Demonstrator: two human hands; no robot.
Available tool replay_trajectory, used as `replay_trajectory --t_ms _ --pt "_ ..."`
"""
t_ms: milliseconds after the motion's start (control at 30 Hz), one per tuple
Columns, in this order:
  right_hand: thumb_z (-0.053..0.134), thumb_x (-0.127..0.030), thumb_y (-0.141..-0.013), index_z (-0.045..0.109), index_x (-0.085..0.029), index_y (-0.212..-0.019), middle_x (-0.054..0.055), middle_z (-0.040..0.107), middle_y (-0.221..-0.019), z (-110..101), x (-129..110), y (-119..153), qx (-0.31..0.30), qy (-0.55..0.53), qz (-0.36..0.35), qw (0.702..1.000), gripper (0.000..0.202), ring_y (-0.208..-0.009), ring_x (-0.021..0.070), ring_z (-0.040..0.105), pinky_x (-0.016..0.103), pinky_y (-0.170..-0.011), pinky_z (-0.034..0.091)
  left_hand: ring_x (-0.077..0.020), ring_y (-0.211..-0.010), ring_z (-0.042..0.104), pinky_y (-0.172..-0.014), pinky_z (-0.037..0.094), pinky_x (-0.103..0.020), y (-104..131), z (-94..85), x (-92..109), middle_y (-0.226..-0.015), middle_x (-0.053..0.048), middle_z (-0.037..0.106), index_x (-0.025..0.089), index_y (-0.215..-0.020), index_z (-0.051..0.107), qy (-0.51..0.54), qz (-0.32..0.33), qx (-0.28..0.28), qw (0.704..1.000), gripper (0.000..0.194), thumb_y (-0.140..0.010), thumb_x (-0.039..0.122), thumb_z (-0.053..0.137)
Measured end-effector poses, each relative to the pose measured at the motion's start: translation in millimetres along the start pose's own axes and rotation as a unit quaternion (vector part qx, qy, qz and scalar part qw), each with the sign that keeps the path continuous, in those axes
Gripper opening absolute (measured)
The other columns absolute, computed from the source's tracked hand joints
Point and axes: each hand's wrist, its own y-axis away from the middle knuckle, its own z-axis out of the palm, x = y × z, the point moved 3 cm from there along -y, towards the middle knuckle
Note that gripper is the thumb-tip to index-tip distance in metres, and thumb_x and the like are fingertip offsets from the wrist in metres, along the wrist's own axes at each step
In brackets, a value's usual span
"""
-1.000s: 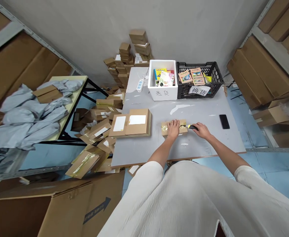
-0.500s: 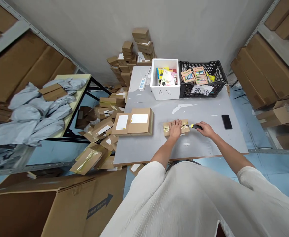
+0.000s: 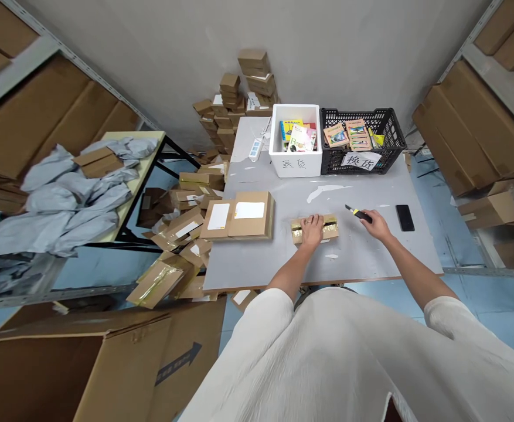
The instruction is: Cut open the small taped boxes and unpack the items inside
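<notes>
A small cardboard box (image 3: 330, 230) lies on the grey table (image 3: 283, 264), sealed with shiny tape. A dark slit runs along its top seam. My left hand (image 3: 312, 230) lies across the box and grips it against the table. In my right hand (image 3: 376, 224) is a utility knife (image 3: 362, 215) with a black and yellow handle. Its blade points up and left, apart from the box. Two larger cardboard boxes with white labels, one of them this box (image 3: 250, 220), sit side by side left of my left hand.
A white foam box (image 3: 294, 165) and a black plastic crate (image 3: 373, 167), both holding books, stand at the table's back. A phone (image 3: 405, 218) lies at right. Cardboard parcels (image 3: 155, 284) pile up beside the table's left edge. Grey bags (image 3: 54, 220) cover a side table.
My right hand has drawn the utility knife away from the box, to the right, and the blade now tilts upward. A dark slit shows along the box's seam. My left hand stays on it.
</notes>
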Motion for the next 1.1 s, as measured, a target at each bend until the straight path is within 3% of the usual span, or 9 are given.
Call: replay_trajectory --t_ms 100,233,367,467,700,900,1100 --pt "0.069 -0.044 -0.098 0.073 -0.023 -0.139 0.014 0.075 -0.129 -0.7 7.2 -2.4 0.003 -0.030 0.016 0.999 0.046 -0.117 0.0338 0.070 0.046 -0.100 0.057 -0.0301 -0.154 0.050 -0.129 0.030 -0.054 -0.8 -3.7 0.2 -0.164 -0.014 0.060 0.026 -0.161 0.056 0.010 -0.005 -0.003 1.000 0.053 -0.114 0.030 0.031" --pt "0.068 -0.047 -0.097 0.077 -0.022 -0.130 0.013 0.076 -0.126 20.3 2.0 1.0 0.001 -0.077 0.052 0.996 0.042 -0.118 0.0323 0.071 0.046 -0.105 0.056 -0.0308 -0.163 0.040 -0.133 0.026 -0.054 3.9 -8.4 -4.0 -0.174 -0.014 0.049 0.024 -0.167 0.048 0.021 0.014 -0.040 0.999 0.057 -0.112 0.039 0.040" --pt "0.070 -0.048 -0.096 0.079 -0.024 -0.126 0.011 0.078 -0.124 48.0 -11.3 6.9 -0.024 -0.123 0.061 0.990 0.040 -0.115 0.0308 0.072 0.045 -0.104 0.057 -0.0391 -0.171 0.021 -0.136 0.019 -0.060 10.9 -12.4 -19.1 -0.184 -0.018 0.027 0.025 -0.172 0.038 -0.007 0.044 -0.111 0.993 0.092 -0.094 0.062 0.072" --pt "0.071 -0.050 -0.095 0.079 -0.024 -0.125 0.011 0.078 -0.125 60.0 -21.2 5.5 -0.033 -0.144 0.050 0.988 0.040 -0.115 0.0301 0.072 0.044 -0.104 0.057 -0.0427 -0.171 0.017 -0.135 0.016 -0.066 7.8 -17.9 -35.6 -0.185 -0.018 0.023 0.028 -0.173 0.036 -0.027 0.032 -0.154 0.987 0.107 -0.084 0.062 0.084" --pt "0.069 -0.054 -0.093 0.080 -0.024 -0.122 0.011 0.078 -0.126 65.6 -17.4 6.6 -0.029 -0.163 0.084 0.983 0.043 -0.115 0.0295 0.073 0.044 -0.104 0.058 -0.0341 -0.156 0.045 -0.131 0.026 -0.059 -15.3 -36.9 -47.9 -0.165 -0.015 0.055 0.031 -0.157 0.059 -0.003 0.016 -0.119 0.993 0.053 -0.108 0.053 0.052" --pt "0.068 -0.053 -0.090 0.081 -0.023 -0.112 0.011 0.081 -0.117 65.0 4.3 26.4 -0.027 -0.175 0.156 0.972 0.039 -0.106 0.0298 0.074 0.044 -0.101 0.058 -0.0327 -0.163 0.035 -0.133 0.019 -0.064 -22.4 -32.6 -38.8 -0.173 -0.014 0.047 0.029 -0.164 0.052 -0.012 -0.020 -0.096 0.995 0.055 -0.113 0.034 0.029" --pt "0.067 -0.053 -0.089 0.081 -0.023 -0.107 0.010 0.082 -0.111 64.8 16.0 41.1 -0.029 -0.180 0.175 0.967 0.038 -0.102 0.0287 0.074 0.041 -0.095 0.058 -0.0332 -0.163 0.035 -0.132 0.020 -0.063 -41.7 -33.2 -40.4 -0.170 -0.015 0.050 0.028 -0.156 0.059 -0.025 -0.076 -0.073 0.994 0.053 -0.112 0.029 0.031"
